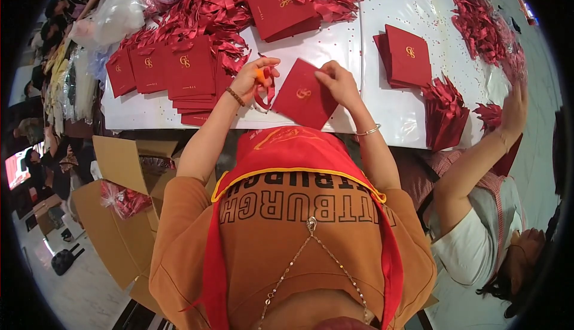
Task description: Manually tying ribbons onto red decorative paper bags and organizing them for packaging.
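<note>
My right hand [339, 83] pinches the upper right edge of a dark red paper gift bag [306, 95] with a gold emblem. The bag lies tilted over the table's near edge. To its left, my left hand [257, 77] is closed around a red ribbon [263, 98], which dangles beside the bag. Something small and orange, perhaps a finger cover, shows at its fingers. Near my left wrist are stacked red gift bags [191, 70], some with ribbon showing on top. Another pair of bags [282, 7] lies farther back.
Loose red ribbons [206, 1] heap across the back of the white table [382, 105]. More bags [406, 56] and a ribbon-topped bundle [445, 117] lie right. A co-worker's hand [514, 111] reaches in there. An open cardboard box [116, 222] stands at my left.
</note>
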`<state>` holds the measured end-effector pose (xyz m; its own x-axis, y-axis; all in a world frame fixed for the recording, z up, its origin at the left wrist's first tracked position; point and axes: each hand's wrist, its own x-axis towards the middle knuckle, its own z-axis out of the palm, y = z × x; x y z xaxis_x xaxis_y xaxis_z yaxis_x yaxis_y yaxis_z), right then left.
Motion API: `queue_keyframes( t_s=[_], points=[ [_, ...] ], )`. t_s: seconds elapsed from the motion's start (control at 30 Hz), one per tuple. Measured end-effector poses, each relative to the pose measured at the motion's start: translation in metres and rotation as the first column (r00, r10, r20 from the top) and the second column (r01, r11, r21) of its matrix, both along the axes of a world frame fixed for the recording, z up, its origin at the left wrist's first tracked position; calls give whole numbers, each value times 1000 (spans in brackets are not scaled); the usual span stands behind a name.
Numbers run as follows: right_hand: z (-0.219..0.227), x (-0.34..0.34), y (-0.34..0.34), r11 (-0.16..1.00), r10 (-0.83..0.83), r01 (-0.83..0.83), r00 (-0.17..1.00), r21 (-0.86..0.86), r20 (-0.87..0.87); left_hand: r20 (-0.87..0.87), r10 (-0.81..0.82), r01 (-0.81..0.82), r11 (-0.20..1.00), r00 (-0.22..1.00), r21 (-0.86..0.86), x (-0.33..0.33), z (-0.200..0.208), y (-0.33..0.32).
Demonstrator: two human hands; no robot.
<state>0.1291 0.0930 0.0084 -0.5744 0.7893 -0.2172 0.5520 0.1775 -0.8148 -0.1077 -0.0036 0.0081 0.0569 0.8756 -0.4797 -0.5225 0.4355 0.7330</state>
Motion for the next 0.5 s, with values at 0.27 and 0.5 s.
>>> queue_keyframes(
  t_s=[0.27, 0.5],
  points=[
    [-14, 22, -19, 978, -207, 199, 964, 66, 166, 78, 137, -143, 987, 987, 73, -1, 9, -1],
    [8, -10, -15, 675, 29, -103, 993, 730, 113, -451, -91, 72, 996, 888, -60, 13, 2, 0]
  ],
)
